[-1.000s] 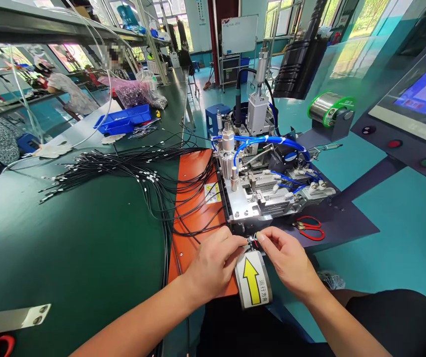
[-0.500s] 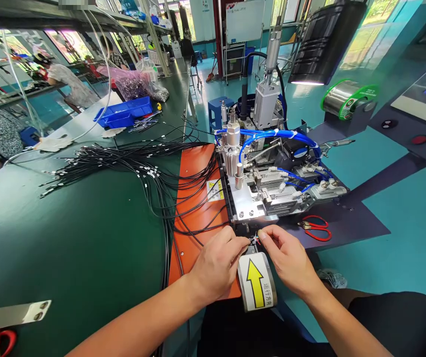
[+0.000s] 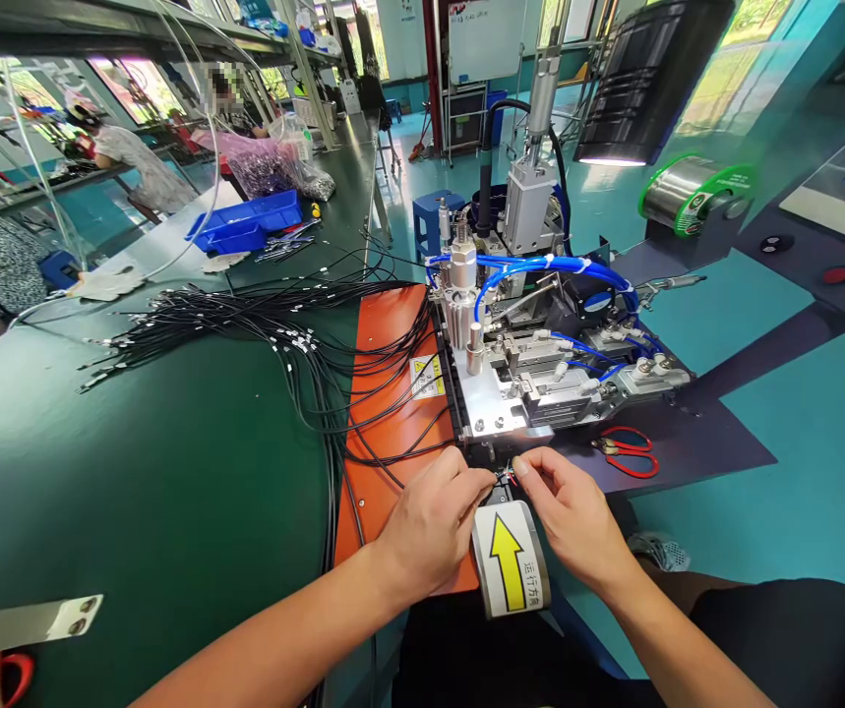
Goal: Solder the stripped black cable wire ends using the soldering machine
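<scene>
since a second ago, the machine (image 3: 492, 403), the black lamp (image 3: 654, 79) and the reel of silver wire (image 3: 688, 197) have slid to the right in the view, and the yellow-arrow cover (image 3: 512, 560) has gone a little that way too; against half a second ago, hardly anything differs. both hands meet at the near end of the machine, just beyond the cover. the right hand (image 3: 573, 506) has thumb and forefinger pressed together on thin wires (image 3: 512, 476), some red and some white. the left hand (image 3: 429, 516) comes in from the other side with its fingers curled, the forefinger's tip right by the same wires; whether it pinches them or only steadies them i can't tell, as its thumb is mostly hidden. the wires sit between the two sets of fingertips.

under the left wrist lies an orange plate (image 3: 382, 506), crossed by black cables (image 3: 237, 320) that run in a loose bundle over the green bench (image 3: 230, 472), many with pale tips. a blue tray (image 3: 264, 218) stands behind them on the bench. blue hoses (image 3: 551, 264) arch over the machine. to its right, red-handled cutters (image 3: 618, 451) lie on a dark metal base (image 3: 717, 447), near the right hand but apart from it.
</scene>
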Motion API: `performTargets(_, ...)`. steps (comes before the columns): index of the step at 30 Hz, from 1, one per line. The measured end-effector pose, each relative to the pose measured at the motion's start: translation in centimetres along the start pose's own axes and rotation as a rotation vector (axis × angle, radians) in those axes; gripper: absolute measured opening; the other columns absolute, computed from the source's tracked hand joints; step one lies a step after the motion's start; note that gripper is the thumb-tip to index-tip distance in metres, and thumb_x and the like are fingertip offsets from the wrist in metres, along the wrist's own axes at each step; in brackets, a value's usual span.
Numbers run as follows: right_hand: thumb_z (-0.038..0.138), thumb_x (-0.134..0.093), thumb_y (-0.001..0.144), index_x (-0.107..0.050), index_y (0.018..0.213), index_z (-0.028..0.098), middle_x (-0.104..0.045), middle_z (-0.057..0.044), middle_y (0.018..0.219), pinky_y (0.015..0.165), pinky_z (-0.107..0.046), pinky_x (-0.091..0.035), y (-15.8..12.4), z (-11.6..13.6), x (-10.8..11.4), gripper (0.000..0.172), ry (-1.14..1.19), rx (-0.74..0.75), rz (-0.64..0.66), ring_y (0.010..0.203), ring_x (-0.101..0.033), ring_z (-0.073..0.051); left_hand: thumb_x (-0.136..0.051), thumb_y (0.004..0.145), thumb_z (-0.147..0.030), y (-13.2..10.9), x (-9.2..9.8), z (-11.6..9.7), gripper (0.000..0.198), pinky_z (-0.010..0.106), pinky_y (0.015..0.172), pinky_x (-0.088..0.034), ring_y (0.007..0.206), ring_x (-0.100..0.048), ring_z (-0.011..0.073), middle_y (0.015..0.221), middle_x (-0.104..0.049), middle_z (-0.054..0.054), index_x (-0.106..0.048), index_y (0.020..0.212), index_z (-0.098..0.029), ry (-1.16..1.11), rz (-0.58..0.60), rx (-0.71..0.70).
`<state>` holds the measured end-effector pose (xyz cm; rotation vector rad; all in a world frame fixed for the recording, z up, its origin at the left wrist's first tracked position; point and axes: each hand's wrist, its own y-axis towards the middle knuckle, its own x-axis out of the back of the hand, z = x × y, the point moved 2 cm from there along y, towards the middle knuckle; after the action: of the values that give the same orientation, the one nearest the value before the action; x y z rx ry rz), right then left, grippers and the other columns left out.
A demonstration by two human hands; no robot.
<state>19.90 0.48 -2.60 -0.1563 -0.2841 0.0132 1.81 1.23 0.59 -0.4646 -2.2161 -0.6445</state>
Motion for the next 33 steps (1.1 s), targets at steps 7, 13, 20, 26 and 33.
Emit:
performTargets(7, 0.051, -0.049, 0.096, -0.061, 0.087, 0.021, -0.061, 0.0, 0.077, 0.063, -0.027, -0.042, -0.11, 0.11, 0.01, 0.033, -0.025, -0.012, -0.01, 0.069, -0.054, -0.017, -0.044, 0.096, -0.012, 0.08, -0.07, 0.04, 0.025, 0.027, 0.065, -0.045, 0.076, -0.05, 0.0161, 0.085, -0.05, 0.005, -0.066, 0.107, -0.016, 0.019, 0.023, 0.011)
performTargets(13, 0.05, -0.048, 0.096, -0.062, 0.086, 0.022, -0.062, 0.0, 0.077, 0.063, -0.027, -0.042, -0.18, 0.24, 0.04, 0.033, -0.058, -0.015, -0.03, 0.069, -0.054, -0.017, -0.044, 0.095, -0.011, 0.11, -0.12, -0.03, 0.025, 0.027, 0.065, -0.045, 0.075, -0.05, 0.0161, 0.084, -0.049, 0.005, -0.066, 0.105, -0.017, 0.042, 0.03, 0.033)
performTargets(20, 0.048, -0.048, 0.097, -0.06, 0.085, 0.022, -0.058, 0.002, 0.075, 0.061, -0.025, -0.041, -0.29, 0.33, -0.09, 0.031, -0.051, -0.002, -0.036, 0.068, -0.052, -0.015, -0.044, 0.095, -0.01, 0.15, -0.14, -0.08, 0.025, 0.027, 0.065, -0.045, 0.076, -0.05, 0.0165, 0.085, -0.049, 0.005, -0.066, 0.105, -0.016, 0.036, 0.038, 0.049)
performTargets(26, 0.049, -0.048, 0.096, -0.06, 0.085, 0.022, -0.057, 0.002, 0.074, 0.06, -0.025, -0.04, -0.19, 0.28, -0.12, 0.032, -0.07, -0.009, -0.04, 0.066, -0.051, -0.015, -0.044, 0.096, -0.011, 0.16, -0.18, -0.09, 0.024, 0.027, 0.065, -0.045, 0.076, -0.051, 0.0163, 0.085, -0.049, 0.005, -0.066, 0.104, -0.016, 0.046, 0.031, 0.051)
performTargets(33, 0.05, -0.047, 0.096, -0.059, 0.083, 0.022, -0.056, 0.002, 0.07, 0.057, -0.025, -0.039, -0.23, 0.29, -0.17, 0.033, -0.096, -0.004, -0.05, 0.063, -0.05, -0.016, -0.043, 0.096, -0.014, 0.2, -0.22, -0.17, 0.024, 0.026, 0.064, -0.045, 0.075, -0.051, 0.0162, 0.084, -0.049, 0.005, -0.066, 0.103, -0.017, 0.089, 0.025, 0.05)
